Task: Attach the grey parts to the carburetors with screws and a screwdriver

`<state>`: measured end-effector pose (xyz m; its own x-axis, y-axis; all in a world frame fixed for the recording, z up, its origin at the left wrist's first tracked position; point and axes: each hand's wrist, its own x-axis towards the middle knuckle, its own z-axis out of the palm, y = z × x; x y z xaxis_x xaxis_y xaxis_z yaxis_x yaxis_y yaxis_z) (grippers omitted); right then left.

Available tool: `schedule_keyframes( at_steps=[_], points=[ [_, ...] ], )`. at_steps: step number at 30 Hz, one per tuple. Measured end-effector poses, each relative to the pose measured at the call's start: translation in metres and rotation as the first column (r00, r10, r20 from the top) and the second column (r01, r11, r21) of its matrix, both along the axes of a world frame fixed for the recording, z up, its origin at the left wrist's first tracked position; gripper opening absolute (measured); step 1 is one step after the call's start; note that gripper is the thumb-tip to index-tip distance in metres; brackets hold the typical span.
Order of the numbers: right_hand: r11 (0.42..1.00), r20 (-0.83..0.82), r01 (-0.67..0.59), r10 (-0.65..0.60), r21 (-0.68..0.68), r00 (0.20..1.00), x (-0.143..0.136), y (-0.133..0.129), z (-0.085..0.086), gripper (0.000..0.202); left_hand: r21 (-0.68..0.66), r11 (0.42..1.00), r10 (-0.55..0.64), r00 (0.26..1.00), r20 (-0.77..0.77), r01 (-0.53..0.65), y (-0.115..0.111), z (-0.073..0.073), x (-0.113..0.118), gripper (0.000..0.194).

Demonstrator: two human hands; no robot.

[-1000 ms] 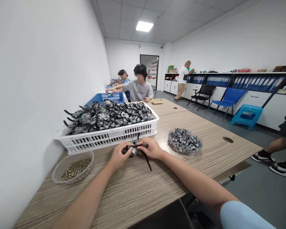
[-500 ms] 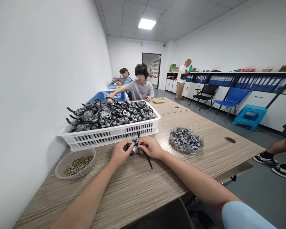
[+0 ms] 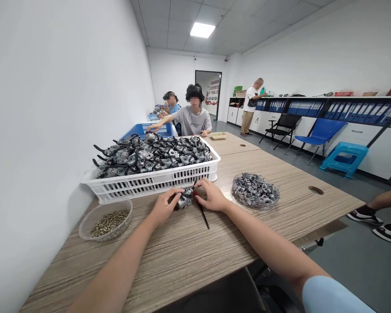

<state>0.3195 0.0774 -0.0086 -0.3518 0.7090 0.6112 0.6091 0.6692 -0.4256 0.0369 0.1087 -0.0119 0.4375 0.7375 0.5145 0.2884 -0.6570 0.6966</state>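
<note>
A small grey metal carburetor [image 3: 184,201] with a black hose sits low over the table in front of me. My left hand [image 3: 165,205] grips its left side between thumb and fingers. At its right side, my right hand [image 3: 211,196] has its thumb and fingers curled in against the black hose end; the exact contact is partly hidden. Beneath the right hand, a thin black rod [image 3: 204,218] points toward me, and a bit of red shows by the thumb. Whether the red and the rod are one tool, I cannot tell.
A white basket [image 3: 156,181] heaped with carburetors stands ahead. To the left is a clear bowl [image 3: 84,224] of brass-coloured screws; to the right, a clear tray [image 3: 254,206] of small grey metal parts. Across the table, a co-worker [image 3: 193,119] reaches toward the basket.
My right hand has shifted slightly right and its fingers have come off the carburetor's top. The carburetor has turned a little in my left hand. The view has tilted slightly.
</note>
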Motion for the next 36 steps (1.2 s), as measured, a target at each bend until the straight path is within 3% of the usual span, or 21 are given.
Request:
schedule_keyframes(
  at_steps=[13, 21, 29, 32, 36],
  points=[
    [0.995, 0.028, 0.095, -0.094, -0.034, 0.995, 0.009, 0.011, -0.012, 0.048, -0.074, 0.997, -0.011, 1.0, 0.024, 0.013, 0.001, -0.005, -0.004, 0.044],
    [0.928, -0.009, 0.363, -0.365, -0.076, 0.931, 0.025, 0.02, -0.019, 0.038, -0.137, 0.989, 0.066, 0.993, 0.093, -0.053, 0.005, -0.014, -0.009, 0.056],
    [0.76, -0.058, 0.649, -0.648, 0.019, 0.76, 0.039, 0.019, -0.003, 0.032, -0.125, 0.989, 0.091, 0.992, 0.082, -0.08, 0.015, -0.032, -0.007, 0.067],
    [0.65, -0.054, 0.756, -0.754, 0.08, 0.654, 0.044, 0.016, 0.007, 0.041, -0.116, 0.989, 0.102, 0.992, 0.077, -0.093, 0.019, -0.04, -0.006, 0.067],
    [0.458, -0.039, 0.884, -0.886, 0.093, 0.463, 0.054, 0.013, 0.015, 0.069, -0.102, 0.989, 0.111, 0.991, 0.074, -0.103, 0.02, -0.044, -0.005, 0.066]
  ],
)
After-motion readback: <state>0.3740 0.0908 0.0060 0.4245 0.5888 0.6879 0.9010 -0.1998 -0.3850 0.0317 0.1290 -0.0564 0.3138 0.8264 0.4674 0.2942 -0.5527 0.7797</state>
